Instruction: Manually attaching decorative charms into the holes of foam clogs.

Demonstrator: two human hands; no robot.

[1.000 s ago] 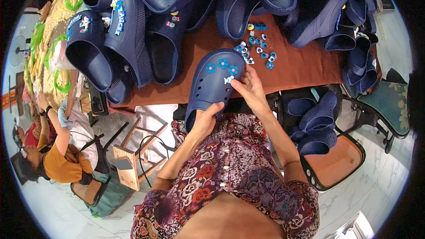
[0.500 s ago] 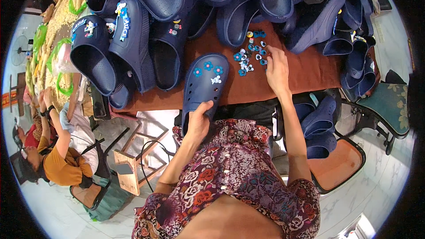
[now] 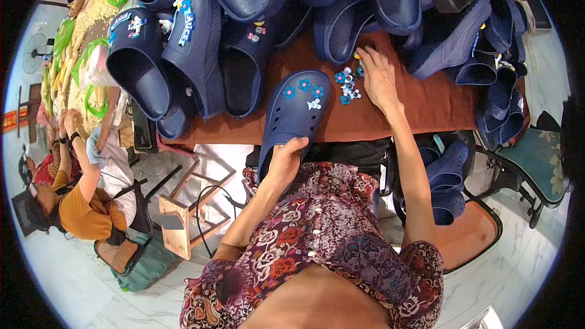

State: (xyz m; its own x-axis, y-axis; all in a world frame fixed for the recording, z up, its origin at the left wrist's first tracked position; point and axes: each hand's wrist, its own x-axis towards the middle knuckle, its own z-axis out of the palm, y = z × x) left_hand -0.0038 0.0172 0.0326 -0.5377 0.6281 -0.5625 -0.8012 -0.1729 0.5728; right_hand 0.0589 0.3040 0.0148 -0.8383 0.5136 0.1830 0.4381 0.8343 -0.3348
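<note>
clog (image 3: 296,113): across the near edge of the worktop (image 3: 432,103)
left grip (image 3: 285,161): closed on clog, heel part-hidden
right grip (image 3: 379,79): covering some charms (image 3: 347,88); cannot tell if pinching
lettering: white, on blue banner (image 3: 187,27), worktop's left

Held clog (image 3: 294,119) has 3 flwrs (image 3: 304,84), 1 wht charm (image 3: 314,104).

Workshop, apparently — clogs (image 3: 198,67) crowding cloth-covered table (image 3: 429,105), loose charms (image 3: 348,85) alongside

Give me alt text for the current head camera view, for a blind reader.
A person's left hand holds a navy clog bearing three blue flower charms and one white charm, while the right hand is at loose charms on brown cloth. More navy clogs crowd the far side.
</note>
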